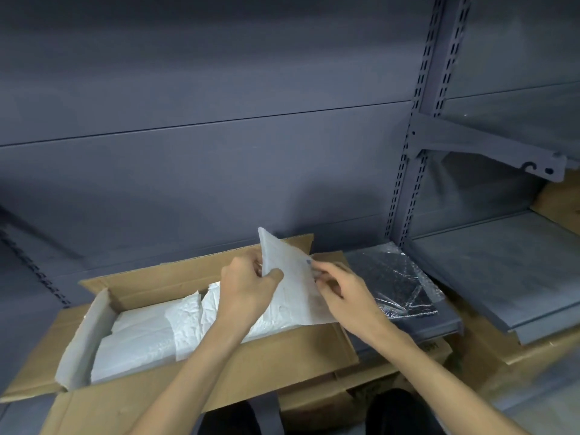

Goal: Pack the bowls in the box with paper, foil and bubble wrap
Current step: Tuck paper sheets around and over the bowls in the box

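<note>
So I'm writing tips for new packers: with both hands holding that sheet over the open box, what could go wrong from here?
1. The left hand and right hand pinch the thin paper sheet at close points; pulling apart could tear it.
2. The white wrapping already crowds the cardboard box, so another layer may stop the flaps closing.
3. The bubble wrap lies loose near the shelf edge; a passing arm might knock it off.

Dim, bluish light; soft overall blur; wide-angle bending at edges.
</note>
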